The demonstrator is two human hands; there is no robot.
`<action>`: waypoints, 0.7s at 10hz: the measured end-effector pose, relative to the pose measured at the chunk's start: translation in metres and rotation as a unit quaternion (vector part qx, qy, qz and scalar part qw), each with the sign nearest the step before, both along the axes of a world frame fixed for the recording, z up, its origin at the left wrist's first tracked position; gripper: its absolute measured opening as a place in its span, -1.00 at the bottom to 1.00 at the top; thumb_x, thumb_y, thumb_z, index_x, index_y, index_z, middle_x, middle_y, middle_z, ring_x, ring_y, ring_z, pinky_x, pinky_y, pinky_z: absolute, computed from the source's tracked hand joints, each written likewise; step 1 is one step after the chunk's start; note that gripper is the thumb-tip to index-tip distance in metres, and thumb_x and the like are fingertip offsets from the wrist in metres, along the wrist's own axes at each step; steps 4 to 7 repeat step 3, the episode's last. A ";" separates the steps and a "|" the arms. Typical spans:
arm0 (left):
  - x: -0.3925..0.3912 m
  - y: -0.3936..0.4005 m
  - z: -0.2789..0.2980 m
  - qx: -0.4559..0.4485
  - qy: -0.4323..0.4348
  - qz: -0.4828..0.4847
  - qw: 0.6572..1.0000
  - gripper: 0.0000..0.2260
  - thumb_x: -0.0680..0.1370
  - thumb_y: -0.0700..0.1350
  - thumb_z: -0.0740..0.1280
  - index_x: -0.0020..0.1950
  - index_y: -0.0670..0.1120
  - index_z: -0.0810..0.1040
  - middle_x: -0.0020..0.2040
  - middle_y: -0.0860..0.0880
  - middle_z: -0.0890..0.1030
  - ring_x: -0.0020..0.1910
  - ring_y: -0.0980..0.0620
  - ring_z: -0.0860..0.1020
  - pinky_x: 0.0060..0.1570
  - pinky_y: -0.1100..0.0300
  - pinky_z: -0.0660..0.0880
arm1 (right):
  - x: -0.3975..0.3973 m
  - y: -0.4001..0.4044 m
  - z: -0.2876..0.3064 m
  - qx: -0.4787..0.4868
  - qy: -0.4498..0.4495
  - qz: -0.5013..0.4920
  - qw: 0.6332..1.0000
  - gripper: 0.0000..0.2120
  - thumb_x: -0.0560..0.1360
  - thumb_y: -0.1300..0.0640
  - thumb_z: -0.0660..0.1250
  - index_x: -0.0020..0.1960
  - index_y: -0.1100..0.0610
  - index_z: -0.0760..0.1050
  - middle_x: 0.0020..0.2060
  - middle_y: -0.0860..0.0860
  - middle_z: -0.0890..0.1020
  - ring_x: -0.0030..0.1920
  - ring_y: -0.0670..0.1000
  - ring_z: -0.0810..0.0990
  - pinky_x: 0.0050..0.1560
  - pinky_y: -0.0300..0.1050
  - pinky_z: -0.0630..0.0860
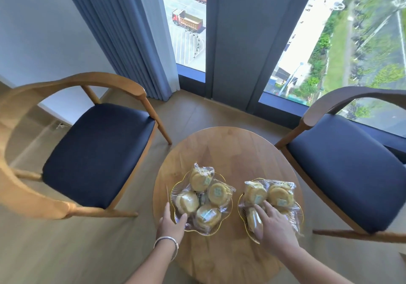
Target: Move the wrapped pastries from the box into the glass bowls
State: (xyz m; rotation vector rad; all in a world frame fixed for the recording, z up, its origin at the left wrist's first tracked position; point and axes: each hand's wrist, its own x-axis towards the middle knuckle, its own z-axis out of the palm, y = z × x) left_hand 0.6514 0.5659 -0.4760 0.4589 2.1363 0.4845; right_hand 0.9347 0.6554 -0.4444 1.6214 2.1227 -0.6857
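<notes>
Lower centre of the frame: round wooden table [228, 149], two gold-rimmed glass bowls side by side on it, both loaded with wrapped pastries.
Left bowl [175, 192]: scalloped clear glass, four round yellow pastries [217, 193] in clear film visible, heaped above the rim.
Right bowl [241, 198]: same make, several wrapped pastries [280, 194] piled, film spilling over the far edge.
Box: not in view anywhere in the frame.
Left hand [172, 223]: bracelet on wrist, fingers curled at the near-left rim of the left bowl, touching the film of a pastry; whether pinching rim or wrapper, cannot tell.
Right hand [274, 228]: fingers spread flat over the near side of the right bowl, pressing on wrappers, nothing lifted.
Handling, pastries: likely light, crumbly, crushed by a hard squeeze; film slick and crinkly, prone to sliding off a heap.
Where to hold: by the crimped film ends, or lightly across the flat faces.
Handling, bowls: rigid, breakable glass; best steadied at the rim.
Labels: small pale blue-green square sticker on each wrapper; print too small to read.
Brand: none legible.
Progress: judged near done, pastries in bowls.
</notes>
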 end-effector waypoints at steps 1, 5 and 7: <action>0.008 0.005 0.000 0.002 -0.019 -0.036 0.999 -0.33 0.52 0.03 0.37 0.56 0.09 0.13 0.41 -0.10 0.40 0.30 -0.14 0.45 0.20 0.07 0.39 | -0.003 -0.011 0.015 -0.005 0.000 -0.027 1.000 -0.38 0.60 -0.14 0.10 0.60 -0.10 -0.02 0.60 0.01 0.01 0.57 0.03 0.06 0.51 -0.03 0.09; -0.002 -0.009 0.031 0.049 -0.020 -0.095 0.994 -0.34 0.51 -0.02 0.38 0.54 0.13 0.16 0.42 -0.05 0.32 0.32 -0.08 0.41 0.23 0.08 0.38 | -0.007 -0.003 0.114 0.071 0.128 -0.111 0.983 -0.41 0.53 -0.20 0.29 0.50 -0.23 0.18 0.51 -0.20 0.23 0.42 -0.09 0.30 0.36 -0.10 0.33; -0.002 -0.009 0.031 0.049 -0.020 -0.095 0.994 -0.34 0.51 -0.02 0.38 0.54 0.13 0.16 0.42 -0.05 0.32 0.32 -0.08 0.41 0.23 0.08 0.38 | -0.007 -0.003 0.114 0.071 0.128 -0.111 0.983 -0.41 0.53 -0.20 0.29 0.50 -0.23 0.18 0.51 -0.20 0.23 0.42 -0.09 0.30 0.36 -0.10 0.33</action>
